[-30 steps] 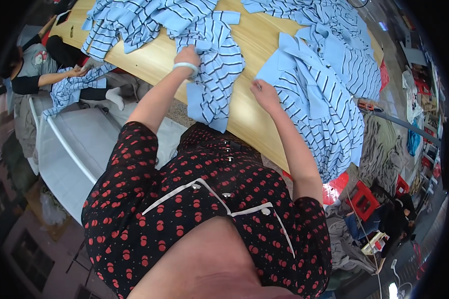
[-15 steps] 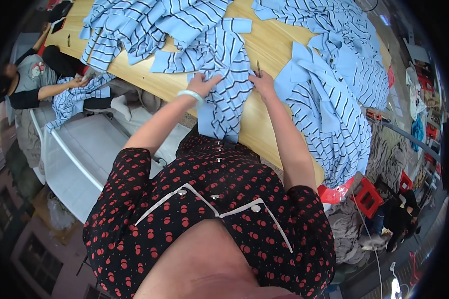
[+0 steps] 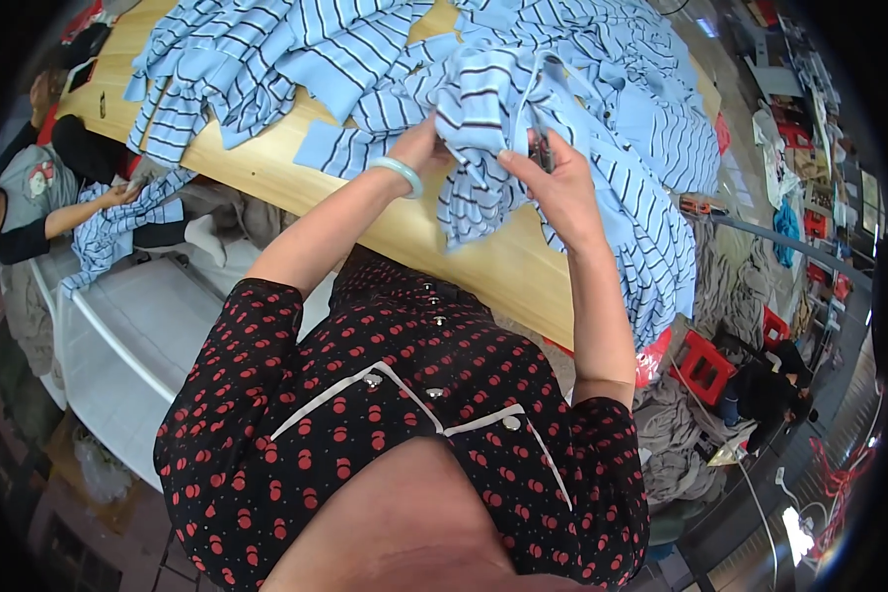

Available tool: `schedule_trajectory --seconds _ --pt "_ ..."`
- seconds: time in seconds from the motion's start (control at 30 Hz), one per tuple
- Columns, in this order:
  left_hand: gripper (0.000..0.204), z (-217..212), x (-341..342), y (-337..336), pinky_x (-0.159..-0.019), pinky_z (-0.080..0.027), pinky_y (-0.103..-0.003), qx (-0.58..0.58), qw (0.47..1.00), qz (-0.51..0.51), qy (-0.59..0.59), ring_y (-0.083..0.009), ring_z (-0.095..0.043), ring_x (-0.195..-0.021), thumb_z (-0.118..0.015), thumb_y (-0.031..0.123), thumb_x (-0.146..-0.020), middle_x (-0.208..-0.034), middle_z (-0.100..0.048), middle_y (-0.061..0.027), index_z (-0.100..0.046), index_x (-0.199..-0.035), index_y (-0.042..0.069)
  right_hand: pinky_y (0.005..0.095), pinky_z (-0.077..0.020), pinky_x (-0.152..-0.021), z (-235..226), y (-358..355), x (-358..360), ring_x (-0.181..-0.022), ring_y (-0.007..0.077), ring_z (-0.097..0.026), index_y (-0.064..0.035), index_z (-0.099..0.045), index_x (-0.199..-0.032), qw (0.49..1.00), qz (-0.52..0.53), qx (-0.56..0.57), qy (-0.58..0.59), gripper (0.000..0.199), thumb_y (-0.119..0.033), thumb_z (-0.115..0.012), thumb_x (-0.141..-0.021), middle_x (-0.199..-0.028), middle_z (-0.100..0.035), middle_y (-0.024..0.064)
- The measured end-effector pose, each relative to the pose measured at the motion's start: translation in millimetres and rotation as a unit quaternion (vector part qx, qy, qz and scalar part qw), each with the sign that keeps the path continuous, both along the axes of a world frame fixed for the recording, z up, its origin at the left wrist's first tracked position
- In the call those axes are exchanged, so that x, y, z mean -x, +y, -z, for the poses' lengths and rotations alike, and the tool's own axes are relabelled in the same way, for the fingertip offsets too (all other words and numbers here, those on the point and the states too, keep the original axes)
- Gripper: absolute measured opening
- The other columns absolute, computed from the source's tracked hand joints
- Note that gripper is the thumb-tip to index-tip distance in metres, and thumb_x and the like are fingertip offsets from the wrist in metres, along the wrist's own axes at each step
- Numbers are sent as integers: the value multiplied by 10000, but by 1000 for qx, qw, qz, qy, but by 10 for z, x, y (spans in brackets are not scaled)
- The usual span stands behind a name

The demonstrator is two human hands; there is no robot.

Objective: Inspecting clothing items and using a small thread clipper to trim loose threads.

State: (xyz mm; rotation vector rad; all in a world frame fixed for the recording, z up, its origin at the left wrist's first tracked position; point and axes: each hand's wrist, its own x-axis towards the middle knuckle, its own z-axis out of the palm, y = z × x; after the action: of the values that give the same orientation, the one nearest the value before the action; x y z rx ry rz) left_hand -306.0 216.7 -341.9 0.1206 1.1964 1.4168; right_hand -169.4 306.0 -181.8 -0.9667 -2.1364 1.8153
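Both my hands hold up a light-blue shirt (image 3: 479,113) with dark and white stripes, bunched and lifted over the table's near edge. My left hand (image 3: 421,148), with a pale bangle at the wrist, is closed on the cloth; its fingertips are hidden behind the fabric. At the shirt's right side, my right hand (image 3: 565,187) pinches an edge between thumb and fingers. Small dark snips (image 3: 541,148) are also in that hand, mostly covered by the fingers. Part of the shirt hangs down below my hands.
Heaps of similar striped shirts lie on the wooden table (image 3: 296,183), one pile (image 3: 237,69) at left and another (image 3: 641,109) at right. A seated person (image 3: 49,192) at far left handles striped cloth. Beside me stands a white-framed cloth bin (image 3: 138,345). Red crates (image 3: 703,363) and grey cloth lie at right.
The shirt that lay flat on the table edge is lifted and gathered up. Both hands have moved right; my right hand has turned inward and now grips the cloth. The view has shifted slightly.
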Motion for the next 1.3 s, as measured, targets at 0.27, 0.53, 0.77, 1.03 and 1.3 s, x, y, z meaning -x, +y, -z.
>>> schedule_trajectory --seconds 0.27,0.53,0.77,1.03,1.3 --pt "539 351 -48 -611 -659 -442 -306 206 975 -61 -54 -225 -561 -755 -414 506 -808 -894 -552 -142 -443 -1047 24 305 -432 -615 860 -386 -283 -701 268 -544 -47 -538 -894 952 -143 -258 -82 215 -106 -590 -693 -839 -559 118" --pt "392 -58 -103 -483 -608 -418 -234 97 885 -104 444 -135 -522 -696 -555 342 -778 -820 -520 -77 -481 -964 5 213 -361 -485 1042 -444 -580 -508 76 -406 -53 -551 -937 987 29 -157 35 240 -63 -577 -699 -850 -579 5" --pt "356 -149 -318 -642 -716 -400 -331 65 767 -81 634 -252 -485 -814 -595 140 -687 -893 -485 -141 -459 -976 -18 209 -359 -489 1232 -276 -657 -502 66 -393 -68 -563 -949 973 76 -218 -6 275 -91 -594 -677 -862 -591 5" --pt "469 -30 -368 -464 -842 -322 -439 -88 553 98 822 -291 -445 -971 -608 72 -601 -987 -474 -134 -447 -1042 73 283 -422 -710 1603 -375 -231 -827 200 -539 -67 -473 -1045 953 146 -266 19 430 -116 -621 -644 -918 -552 74" --pt "181 -502 30 -436 -538 -415 -249 -78 803 119 578 -152 -514 -559 -551 112 -719 -663 -565 -103 -564 -867 9 327 -416 -726 1580 -541 -78 -850 254 -514 -52 -468 -993 961 149 -232 34 430 -183 -651 -627 -918 -519 97"
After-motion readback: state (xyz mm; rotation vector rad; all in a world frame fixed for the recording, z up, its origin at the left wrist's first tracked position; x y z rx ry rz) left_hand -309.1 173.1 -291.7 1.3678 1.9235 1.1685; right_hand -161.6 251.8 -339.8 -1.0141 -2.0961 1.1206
